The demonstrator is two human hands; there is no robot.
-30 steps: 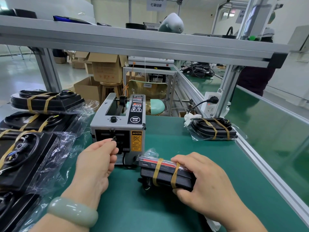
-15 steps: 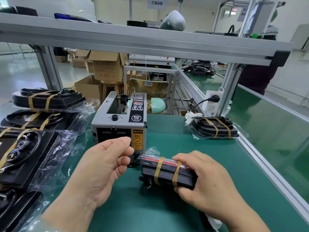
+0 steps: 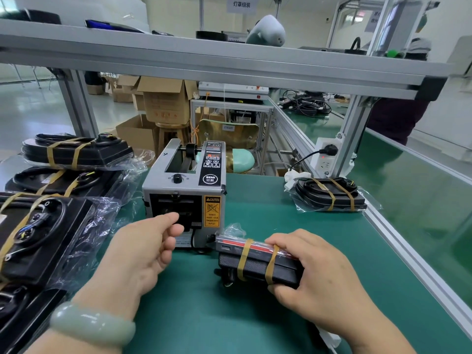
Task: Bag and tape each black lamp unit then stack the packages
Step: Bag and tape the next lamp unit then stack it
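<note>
A black lamp unit (image 3: 258, 264) in a clear bag stands on its edge on the green mat (image 3: 204, 315), with two tan tape bands round it. My right hand (image 3: 314, 277) grips its right end, fingers over the top and thumb underneath. My left hand (image 3: 143, 251) is at the front of the grey tape dispenser (image 3: 184, 195), with thumb and forefinger tips right at the outlet. I see no tape between those fingers. Finished taped packages lie at the left (image 3: 74, 152) and one at the right (image 3: 332, 195).
Several bagged units (image 3: 38, 226) crowd the left side, their loose plastic reaching toward the dispenser. A power strip (image 3: 327, 157) with a plug hangs on the frame post at the back right. An aluminium rail (image 3: 408, 254) bounds the mat on the right, and a shelf beam (image 3: 229, 62) runs overhead.
My left hand drew back from the dispenser outlet toward me, then moved forward to it again. The right hand and the lamp unit stayed put.
</note>
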